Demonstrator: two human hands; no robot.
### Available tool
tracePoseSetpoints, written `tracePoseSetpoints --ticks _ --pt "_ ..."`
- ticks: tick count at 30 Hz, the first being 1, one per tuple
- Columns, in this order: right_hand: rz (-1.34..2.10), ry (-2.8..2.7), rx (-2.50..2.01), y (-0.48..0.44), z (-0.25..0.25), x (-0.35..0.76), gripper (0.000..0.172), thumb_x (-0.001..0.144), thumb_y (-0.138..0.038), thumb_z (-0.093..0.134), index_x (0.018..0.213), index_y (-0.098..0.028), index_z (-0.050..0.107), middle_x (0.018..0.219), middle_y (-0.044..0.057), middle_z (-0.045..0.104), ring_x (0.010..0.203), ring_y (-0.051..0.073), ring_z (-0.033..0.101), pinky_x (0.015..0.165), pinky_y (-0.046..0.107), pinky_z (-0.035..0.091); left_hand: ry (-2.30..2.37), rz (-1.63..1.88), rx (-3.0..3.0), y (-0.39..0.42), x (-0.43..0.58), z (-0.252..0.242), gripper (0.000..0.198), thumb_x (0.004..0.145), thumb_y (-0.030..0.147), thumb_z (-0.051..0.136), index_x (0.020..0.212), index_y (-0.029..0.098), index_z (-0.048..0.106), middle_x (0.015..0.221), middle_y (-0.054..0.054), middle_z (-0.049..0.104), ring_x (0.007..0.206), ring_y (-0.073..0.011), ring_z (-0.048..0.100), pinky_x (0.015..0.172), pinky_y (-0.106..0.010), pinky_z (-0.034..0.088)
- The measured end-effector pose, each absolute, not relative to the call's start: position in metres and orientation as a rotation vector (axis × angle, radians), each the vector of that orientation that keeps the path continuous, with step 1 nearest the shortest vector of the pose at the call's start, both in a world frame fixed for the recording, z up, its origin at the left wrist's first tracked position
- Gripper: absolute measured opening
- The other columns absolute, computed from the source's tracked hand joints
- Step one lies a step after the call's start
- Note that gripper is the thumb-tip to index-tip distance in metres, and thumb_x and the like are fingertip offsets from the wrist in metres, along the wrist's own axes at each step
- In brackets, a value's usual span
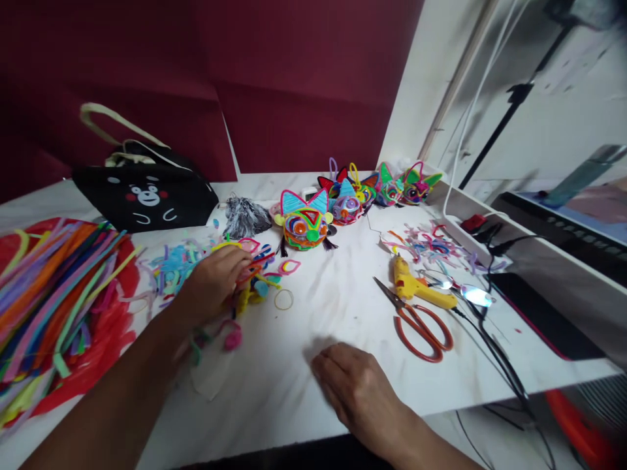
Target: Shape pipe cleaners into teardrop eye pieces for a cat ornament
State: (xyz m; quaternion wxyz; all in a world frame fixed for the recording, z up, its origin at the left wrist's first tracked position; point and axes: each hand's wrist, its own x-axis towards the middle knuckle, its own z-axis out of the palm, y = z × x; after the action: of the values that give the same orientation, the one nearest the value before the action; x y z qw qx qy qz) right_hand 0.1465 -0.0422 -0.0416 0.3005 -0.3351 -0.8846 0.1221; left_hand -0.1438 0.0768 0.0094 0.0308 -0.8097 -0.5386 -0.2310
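Note:
My left hand (219, 277) is at a pile of small pipe-cleaner shapes (252, 294), its fingers curled and touching the pieces. Whether one is pinched between the fingertips is hidden. Among the pieces are a pink leaf-shaped loop (289, 266) and a thin round band (283, 299). A pink pompom (233, 339) lies near my left wrist. My right hand (353, 385) rests on the white table near its front edge, fingers closed together, with nothing visible in it. Behind the pile stands a colourful pipe-cleaner animal head (304, 225) with blue ears edged in pink.
At the left are many pipe cleaners (53, 294) on red plastic and a black bag (151, 199). Several more animal heads (389, 186) line the back. Orange-handled scissors (421, 329), a yellow glue gun (416, 285), glasses (475, 295) and cables lie to the right.

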Motion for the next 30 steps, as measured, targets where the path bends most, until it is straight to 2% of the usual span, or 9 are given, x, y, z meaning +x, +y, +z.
tracePoseSetpoints --ticks 3,6,9,11,14,17,22,27,30 --pt "0.367 -2.293 -0.872 -0.042 -0.046 0.148 0.021 0.096 -0.010 0.042 0.094 -0.015 0.062 0.079 0.007 0.062 0.070 0.018 0.056 0.062 0.030 0.048 -1.783 -0.691 -2.269 0.086 -0.167 0.018 0.040 0.095 0.037 0.035 0.096 0.014 0.067 0.107 -0.013 0.065 0.107 -0.0256 0.058 0.101 -0.039 0.042" --pt "0.413 -2.270 -0.850 -0.042 -0.046 0.150 0.022 0.095 -0.008 0.042 0.096 -0.015 0.062 0.080 0.007 0.062 0.071 0.018 0.056 0.063 0.031 0.049 -1.948 -0.541 -2.111 0.094 -0.184 0.019 0.044 0.093 0.040 0.039 0.110 0.010 0.066 0.114 -0.017 0.062 0.113 -0.0296 0.056 0.102 -0.042 0.040" --pt "0.441 -2.263 -0.837 -0.041 -0.044 0.150 0.022 0.095 -0.008 0.041 0.094 -0.015 0.062 0.079 0.007 0.061 0.070 0.018 0.056 0.062 0.030 0.049 -2.075 -0.286 -2.162 0.101 -0.194 0.012 0.050 0.089 0.043 0.043 0.120 0.007 0.061 0.116 -0.019 0.062 0.110 -0.0326 0.057 0.098 -0.042 0.043" --pt "0.447 -2.251 -0.828 -0.041 -0.043 0.150 0.021 0.095 -0.008 0.042 0.093 -0.014 0.062 0.078 0.007 0.061 0.069 0.018 0.056 0.062 0.030 0.048 -2.105 -0.214 -2.188 0.103 -0.198 0.007 0.048 0.085 0.041 0.046 0.116 0.009 0.062 0.111 -0.018 0.064 0.104 -0.0312 0.060 0.092 -0.038 0.045" --pt "0.441 -2.240 -0.813 -0.041 -0.044 0.150 0.020 0.095 -0.009 0.043 0.090 -0.015 0.062 0.078 0.006 0.061 0.068 0.018 0.056 0.062 0.030 0.048 -2.107 -0.245 -2.163 0.102 -0.201 0.006 0.033 0.081 0.035 0.049 0.101 0.014 0.065 0.101 -0.013 0.065 0.097 -0.0273 0.061 0.086 -0.033 0.047" --pt "0.423 -2.236 -0.807 -0.041 -0.046 0.150 0.021 0.095 -0.009 0.043 0.088 -0.015 0.061 0.076 0.006 0.060 0.067 0.018 0.055 0.061 0.030 0.046 -2.087 -0.297 -2.158 0.095 -0.203 0.014 0.024 0.085 0.032 0.048 0.095 0.016 0.064 0.101 -0.009 0.065 0.098 -0.0240 0.060 0.088 -0.030 0.045" --pt "0.416 -2.241 -0.797 -0.040 -0.045 0.149 0.021 0.094 -0.007 0.043 0.084 -0.016 0.059 0.074 0.005 0.060 0.067 0.017 0.055 0.061 0.029 0.045 -2.036 -0.375 -2.063 0.081 -0.208 0.028 0.030 0.090 0.034 0.045 0.099 0.013 0.064 0.103 -0.009 0.065 0.099 -0.0228 0.060 0.089 -0.030 0.045" --pt "0.392 -2.240 -0.797 -0.039 -0.046 0.149 0.022 0.094 -0.007 0.042 0.083 -0.017 0.058 0.073 0.005 0.059 0.065 0.017 0.054 0.059 0.028 0.043 -2.024 -0.377 -2.054 0.068 -0.209 0.029 0.032 0.087 0.025 0.040 0.106 0.014 0.062 0.114 -0.011 0.064 0.110 -0.0239 0.058 0.098 -0.033 0.044" --pt "0.391 -2.242 -0.790 -0.039 -0.046 0.149 0.022 0.094 -0.008 0.042 0.082 -0.018 0.058 0.072 0.005 0.059 0.064 0.017 0.054 0.059 0.029 0.043 -1.963 -0.411 -2.080 0.058 -0.203 0.027 0.032 0.086 0.026 0.040 0.108 0.017 0.061 0.118 -0.011 0.060 0.113 -0.0235 0.056 0.099 -0.033 0.043"
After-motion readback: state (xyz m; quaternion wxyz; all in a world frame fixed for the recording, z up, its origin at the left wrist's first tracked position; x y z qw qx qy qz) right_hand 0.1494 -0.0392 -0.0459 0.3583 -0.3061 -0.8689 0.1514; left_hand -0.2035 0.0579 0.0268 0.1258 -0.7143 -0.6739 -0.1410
